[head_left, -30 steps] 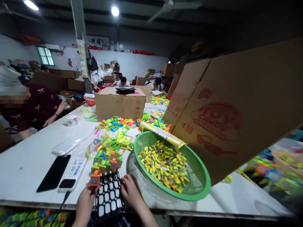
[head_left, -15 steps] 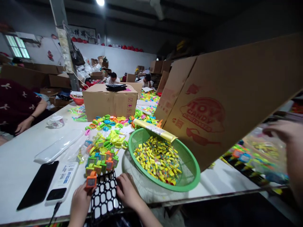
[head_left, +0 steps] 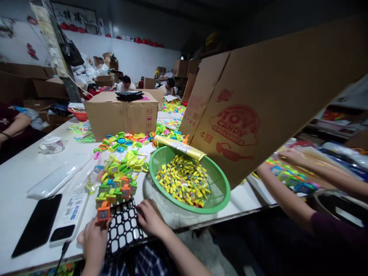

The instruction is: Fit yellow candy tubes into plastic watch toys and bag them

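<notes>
A black plastic grid tray (head_left: 125, 227) lies at the table's front edge between my hands, its near part tilting over the edge. Several square-faced toy watches (head_left: 116, 191) stand in rows at its far end. My left hand (head_left: 94, 238) is at the tray's left side, its fingertips closed at the base of an orange toy watch (head_left: 103, 212); the watch partly hides them. On the right side, my right hand (head_left: 150, 217) grips the tray's rim with bent fingers. A green plastic basket (head_left: 227, 191) of small yellow-wrapped candies (head_left: 182, 180) stands beyond my right hand.
Left lie a black phone (head_left: 37, 224) and a white device (head_left: 70, 218) with a cable. A lidded cup (head_left: 51, 145) stands farther back. A cardboard box (head_left: 120, 119) and loose toy watches (head_left: 126, 147) are ahead. A large carton flap (head_left: 244, 115) leans right; a co-worker's arms (head_left: 287, 191) reach in there.
The view has turned slightly right and down. Both my hands keep their places at the tray. At the right, the co-worker's arms now reach lower, towards the colourful toys.
</notes>
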The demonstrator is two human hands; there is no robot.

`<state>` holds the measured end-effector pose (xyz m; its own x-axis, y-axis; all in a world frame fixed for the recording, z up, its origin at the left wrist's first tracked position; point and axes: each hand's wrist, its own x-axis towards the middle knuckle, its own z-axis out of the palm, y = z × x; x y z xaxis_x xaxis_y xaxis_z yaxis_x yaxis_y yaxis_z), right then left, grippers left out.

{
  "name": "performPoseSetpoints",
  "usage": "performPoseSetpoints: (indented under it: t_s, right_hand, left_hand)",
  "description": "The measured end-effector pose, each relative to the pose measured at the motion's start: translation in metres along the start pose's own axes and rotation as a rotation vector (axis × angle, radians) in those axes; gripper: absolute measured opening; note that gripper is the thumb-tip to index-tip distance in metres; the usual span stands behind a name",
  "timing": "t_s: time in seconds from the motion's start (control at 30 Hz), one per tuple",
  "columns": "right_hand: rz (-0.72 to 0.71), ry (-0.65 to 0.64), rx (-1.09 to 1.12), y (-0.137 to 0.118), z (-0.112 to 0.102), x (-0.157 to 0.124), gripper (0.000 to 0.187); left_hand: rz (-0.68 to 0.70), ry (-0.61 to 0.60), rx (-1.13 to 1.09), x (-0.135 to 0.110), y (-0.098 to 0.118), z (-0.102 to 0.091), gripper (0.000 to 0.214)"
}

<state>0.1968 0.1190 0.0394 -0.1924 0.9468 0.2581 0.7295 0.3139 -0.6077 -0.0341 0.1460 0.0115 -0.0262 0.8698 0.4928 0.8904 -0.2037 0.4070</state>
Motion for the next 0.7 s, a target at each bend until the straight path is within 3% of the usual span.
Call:
performPoseSetpoints:
  t_s: [0.17,0.33,0.47,0.7]
  right_hand:
    - [-0.035,0.028,0.057,0.006,0.008,0.004,0.021]
    - [-0.075,0.053,0.143,0.016,0.020,0.009,0.019]
    - [-0.078,0.042,0.162,0.016,0.021,0.010,0.018]
    - [-0.072,0.032,0.133,0.010,0.015,0.009,0.019]
  left_hand:
    - [-0.184,-0.096,-0.197,0.007,0.002,-0.004,0.031]
    - [-0.158,-0.156,-0.313,0.015,0.003,-0.009,0.029]
    - [-0.176,-0.155,-0.421,0.017,0.001,-0.011,0.033]
    - [-0.341,-0.108,-0.438,0.014,0.000,-0.013,0.040]
